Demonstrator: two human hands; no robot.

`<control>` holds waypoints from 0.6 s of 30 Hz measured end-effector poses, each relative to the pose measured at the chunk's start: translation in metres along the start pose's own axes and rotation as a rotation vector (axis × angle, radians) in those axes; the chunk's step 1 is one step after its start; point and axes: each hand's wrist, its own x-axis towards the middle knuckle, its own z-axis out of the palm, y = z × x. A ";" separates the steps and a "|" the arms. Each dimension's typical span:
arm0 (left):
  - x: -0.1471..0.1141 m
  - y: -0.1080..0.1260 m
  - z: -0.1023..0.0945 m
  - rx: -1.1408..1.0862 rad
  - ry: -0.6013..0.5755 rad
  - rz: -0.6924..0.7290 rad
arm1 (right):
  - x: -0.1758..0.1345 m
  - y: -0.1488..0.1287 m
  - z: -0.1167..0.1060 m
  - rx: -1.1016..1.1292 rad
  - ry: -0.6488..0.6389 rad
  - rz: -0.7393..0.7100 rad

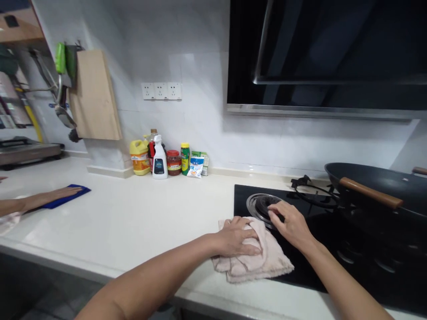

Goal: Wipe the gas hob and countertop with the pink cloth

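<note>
A folded pale pink cloth (273, 260) lies across the left edge of the black glass hob (333, 278) and the white countertop. My left hand (235, 238) presses down on it, a fold bunched between thumb and fingers. Over the round gas burner (263, 205) with its metal ring is my right hand (293, 224), beside the cloth. Its thumb and fingers curl towards each other at the right side of the burner's black cap. Whether they grip the cap cannot be made out.
On the right burner's support sits a large black wok (376, 178) with a wooden handle (372, 192). Bottles, including a white spray bottle (160, 160), and jars line the wall. At far left another person's hand (65, 193) rests on a blue cloth (66, 198). A range hood (320, 109) overhangs the hob.
</note>
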 end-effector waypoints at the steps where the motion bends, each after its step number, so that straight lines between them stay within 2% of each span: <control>1: -0.001 -0.001 -0.002 -0.011 0.015 0.013 | 0.001 -0.010 0.000 0.065 -0.057 -0.050; 3: -0.005 -0.006 -0.006 -0.047 0.063 0.052 | 0.001 -0.030 0.001 0.186 -0.237 -0.114; 5: -0.008 -0.011 -0.014 -0.104 0.148 0.058 | 0.000 -0.045 0.001 0.254 -0.436 -0.115; 8: -0.010 -0.021 -0.030 -0.154 0.391 -0.053 | -0.004 -0.059 -0.001 0.254 -0.616 -0.069; 11: -0.009 -0.030 -0.044 -0.121 0.635 -0.131 | -0.008 -0.069 -0.001 0.203 -0.661 -0.083; 13: -0.008 -0.035 -0.048 -0.116 0.720 -0.158 | -0.008 -0.081 0.003 0.169 -0.670 -0.137; 15: -0.006 -0.041 -0.049 -0.132 0.750 -0.187 | -0.007 -0.098 0.009 0.142 -0.676 -0.188; 18: -0.005 -0.047 -0.045 -0.190 0.693 -0.211 | -0.003 -0.128 0.021 0.102 -0.691 -0.204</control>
